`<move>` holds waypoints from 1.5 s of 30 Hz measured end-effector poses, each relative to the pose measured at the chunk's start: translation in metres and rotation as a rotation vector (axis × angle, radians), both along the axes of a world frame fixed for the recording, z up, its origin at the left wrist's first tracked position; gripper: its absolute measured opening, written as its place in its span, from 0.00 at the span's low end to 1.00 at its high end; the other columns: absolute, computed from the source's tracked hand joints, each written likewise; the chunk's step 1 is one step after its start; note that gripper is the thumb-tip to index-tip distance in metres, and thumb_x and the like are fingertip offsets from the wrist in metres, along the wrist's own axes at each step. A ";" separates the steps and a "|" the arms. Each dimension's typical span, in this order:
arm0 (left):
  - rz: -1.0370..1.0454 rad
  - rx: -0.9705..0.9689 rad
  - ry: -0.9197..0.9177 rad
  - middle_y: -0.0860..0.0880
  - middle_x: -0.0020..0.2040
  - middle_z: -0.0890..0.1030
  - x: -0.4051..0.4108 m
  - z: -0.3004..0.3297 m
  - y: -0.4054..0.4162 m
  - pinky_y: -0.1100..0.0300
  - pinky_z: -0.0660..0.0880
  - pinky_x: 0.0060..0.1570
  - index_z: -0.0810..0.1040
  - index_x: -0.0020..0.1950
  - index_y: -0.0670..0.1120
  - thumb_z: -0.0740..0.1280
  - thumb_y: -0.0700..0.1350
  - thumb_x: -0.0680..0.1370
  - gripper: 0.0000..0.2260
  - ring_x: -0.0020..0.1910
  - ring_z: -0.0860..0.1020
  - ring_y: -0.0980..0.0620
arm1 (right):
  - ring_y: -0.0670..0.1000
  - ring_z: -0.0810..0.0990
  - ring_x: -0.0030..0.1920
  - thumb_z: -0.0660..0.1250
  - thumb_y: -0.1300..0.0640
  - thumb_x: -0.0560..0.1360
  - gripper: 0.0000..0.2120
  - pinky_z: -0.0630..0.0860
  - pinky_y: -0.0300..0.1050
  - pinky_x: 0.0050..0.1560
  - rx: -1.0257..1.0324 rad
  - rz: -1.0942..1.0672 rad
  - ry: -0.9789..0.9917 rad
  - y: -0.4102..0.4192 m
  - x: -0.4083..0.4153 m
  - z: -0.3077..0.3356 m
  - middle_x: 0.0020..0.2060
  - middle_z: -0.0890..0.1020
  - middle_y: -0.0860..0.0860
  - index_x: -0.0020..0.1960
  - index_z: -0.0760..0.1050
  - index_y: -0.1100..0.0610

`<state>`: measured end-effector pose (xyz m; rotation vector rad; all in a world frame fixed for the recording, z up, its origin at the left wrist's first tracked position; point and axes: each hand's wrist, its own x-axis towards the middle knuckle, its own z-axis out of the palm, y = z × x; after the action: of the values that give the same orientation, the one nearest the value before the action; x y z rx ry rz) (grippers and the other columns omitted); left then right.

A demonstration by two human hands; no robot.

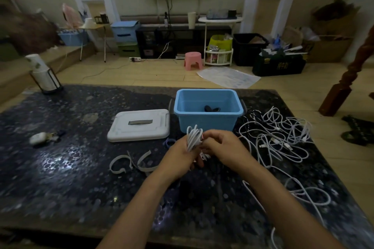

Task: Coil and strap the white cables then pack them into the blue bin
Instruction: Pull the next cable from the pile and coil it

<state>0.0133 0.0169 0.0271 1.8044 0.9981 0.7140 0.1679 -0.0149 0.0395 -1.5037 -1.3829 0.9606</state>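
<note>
My left hand (180, 155) grips a coiled white cable (193, 137) upright, just in front of the blue bin (208, 119). My right hand (220, 145) is curled against the coil's right side and pinches something at the coil; what it pinches is too small to tell. The bin stands open with a dark coiled item (211, 108) inside. A tangle of loose white cables (281, 137) lies to the right of the bin. Two pale straps (131, 162) lie curled on the table left of my hands, and a blue strap (169, 142) sits near my left hand.
The bin's white lid (139, 125) lies flat to the left of the bin. A small white object with keys (41, 137) rests at the far left. A paper-cup holder (43, 76) stands at the back left corner. More white cable (307, 192) trails along the table's right edge.
</note>
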 end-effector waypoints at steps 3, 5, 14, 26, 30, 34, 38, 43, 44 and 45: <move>0.002 0.056 0.037 0.56 0.36 0.82 0.002 0.002 -0.001 0.57 0.76 0.38 0.78 0.45 0.59 0.63 0.43 0.80 0.11 0.37 0.80 0.58 | 0.46 0.81 0.46 0.65 0.33 0.71 0.21 0.79 0.50 0.49 -0.004 0.013 -0.272 -0.012 -0.015 0.009 0.47 0.81 0.44 0.53 0.76 0.47; 0.028 0.097 0.097 0.58 0.41 0.81 0.004 0.004 -0.002 0.56 0.77 0.47 0.79 0.47 0.59 0.63 0.43 0.78 0.10 0.45 0.80 0.57 | 0.45 0.78 0.47 0.63 0.28 0.69 0.26 0.76 0.47 0.47 0.041 -0.031 -0.442 -0.017 -0.022 0.009 0.48 0.77 0.44 0.54 0.70 0.47; 0.018 0.108 0.368 0.50 0.50 0.84 -0.004 0.005 -0.003 0.44 0.78 0.52 0.78 0.58 0.56 0.58 0.53 0.74 0.16 0.50 0.81 0.47 | 0.44 0.79 0.40 0.66 0.36 0.75 0.15 0.69 0.40 0.39 0.235 -0.019 -0.382 -0.003 -0.021 -0.004 0.38 0.80 0.43 0.48 0.71 0.46; -0.150 -0.069 0.165 0.51 0.27 0.76 -0.043 0.021 -0.014 0.57 0.72 0.31 0.70 0.40 0.44 0.59 0.43 0.84 0.13 0.26 0.75 0.53 | 0.41 0.75 0.33 0.70 0.54 0.77 0.13 0.72 0.43 0.39 0.200 0.003 -0.113 0.018 -0.038 -0.011 0.31 0.79 0.46 0.35 0.74 0.53; -0.100 -0.054 0.171 0.50 0.28 0.73 -0.060 0.020 -0.015 0.59 0.69 0.30 0.71 0.44 0.42 0.55 0.49 0.86 0.15 0.25 0.71 0.55 | 0.39 0.72 0.29 0.70 0.53 0.77 0.15 0.71 0.42 0.36 0.161 0.063 -0.041 0.024 -0.055 -0.016 0.26 0.77 0.43 0.33 0.74 0.53; 0.035 0.013 0.198 0.58 0.30 0.75 -0.076 0.014 -0.006 0.62 0.68 0.33 0.78 0.53 0.47 0.57 0.51 0.85 0.12 0.28 0.72 0.63 | 0.44 0.74 0.31 0.70 0.49 0.77 0.14 0.72 0.44 0.37 0.149 0.089 0.026 0.034 -0.075 -0.020 0.29 0.77 0.45 0.39 0.76 0.58; 0.149 0.008 0.167 0.59 0.29 0.75 -0.099 0.004 0.005 0.62 0.66 0.31 0.79 0.53 0.49 0.57 0.50 0.85 0.11 0.26 0.72 0.64 | 0.44 0.80 0.36 0.69 0.50 0.79 0.11 0.76 0.42 0.39 0.053 0.210 0.108 0.038 -0.094 -0.016 0.37 0.82 0.48 0.51 0.77 0.58; 0.357 -0.030 0.133 0.55 0.29 0.73 -0.130 -0.015 0.025 0.56 0.67 0.33 0.77 0.43 0.50 0.59 0.50 0.84 0.13 0.28 0.71 0.56 | 0.48 0.85 0.39 0.69 0.48 0.78 0.14 0.80 0.44 0.41 -0.052 0.172 -0.008 0.045 -0.090 -0.027 0.45 0.85 0.50 0.62 0.75 0.49; 0.398 -0.058 0.113 0.54 0.28 0.72 -0.135 -0.019 0.029 0.55 0.66 0.33 0.75 0.40 0.50 0.59 0.50 0.84 0.14 0.27 0.70 0.53 | 0.47 0.85 0.40 0.68 0.49 0.79 0.10 0.81 0.46 0.44 -0.013 0.118 -0.152 0.047 -0.084 -0.031 0.45 0.85 0.48 0.58 0.77 0.48; 0.427 -0.087 0.096 0.54 0.26 0.71 -0.141 -0.023 0.032 0.55 0.66 0.33 0.73 0.38 0.50 0.59 0.49 0.84 0.15 0.26 0.69 0.52 | 0.46 0.84 0.41 0.68 0.50 0.78 0.06 0.81 0.48 0.47 0.019 0.074 -0.296 0.049 -0.078 -0.036 0.45 0.84 0.45 0.55 0.79 0.47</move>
<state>-0.1275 0.0494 0.0037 1.5759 1.4809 0.8300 0.0903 0.0343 0.0039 -1.6391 -1.6615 0.7884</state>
